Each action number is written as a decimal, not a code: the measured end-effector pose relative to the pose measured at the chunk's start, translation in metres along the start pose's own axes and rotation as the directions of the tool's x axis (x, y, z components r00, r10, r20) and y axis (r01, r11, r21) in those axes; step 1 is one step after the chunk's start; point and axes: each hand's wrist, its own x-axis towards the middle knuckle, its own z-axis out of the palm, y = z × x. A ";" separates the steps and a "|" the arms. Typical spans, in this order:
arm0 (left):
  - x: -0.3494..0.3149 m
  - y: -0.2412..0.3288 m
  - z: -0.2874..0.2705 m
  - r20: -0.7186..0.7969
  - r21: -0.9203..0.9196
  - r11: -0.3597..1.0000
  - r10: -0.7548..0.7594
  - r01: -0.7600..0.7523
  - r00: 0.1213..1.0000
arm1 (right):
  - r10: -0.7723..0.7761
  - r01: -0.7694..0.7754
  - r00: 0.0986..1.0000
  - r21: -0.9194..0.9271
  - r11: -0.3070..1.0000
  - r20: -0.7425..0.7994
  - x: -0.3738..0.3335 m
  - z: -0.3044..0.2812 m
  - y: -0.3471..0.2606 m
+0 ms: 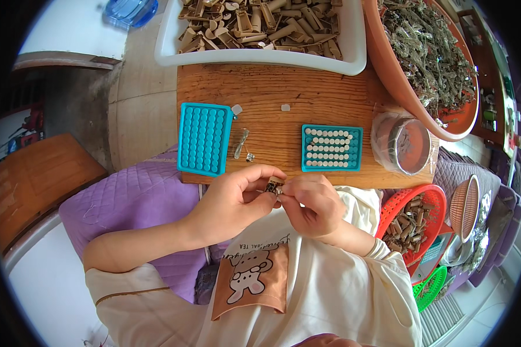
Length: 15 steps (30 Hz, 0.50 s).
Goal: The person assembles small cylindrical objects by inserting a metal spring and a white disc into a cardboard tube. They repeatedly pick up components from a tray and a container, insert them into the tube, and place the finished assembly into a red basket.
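Note:
My left hand grips a small tan, dark-filled tube piece between thumb and fingers, just over the table's near edge. Against the piece's right end my right hand closes in a pinch; whatever lies between its fingertips is too small to make out. Beyond my left hand stands a teal tray of round cups in rows. A second teal tray, past my right hand, has rows of small white discs. Between the trays lie a clear twisted wrapper piece and a small shiny scrap.
A white bin of split tan tube pieces stands at the table's far side. At right are an orange basin of grey-green shreds and a clear round container. Lower right sits a red basket of tube pieces, above a green basket.

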 end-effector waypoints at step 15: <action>0.009 0.004 -0.012 -0.128 -0.288 0.947 -0.185 0.141 0.974 | 0.111 -0.111 0.994 -0.392 0.913 -0.022 -0.003 -0.029 0.034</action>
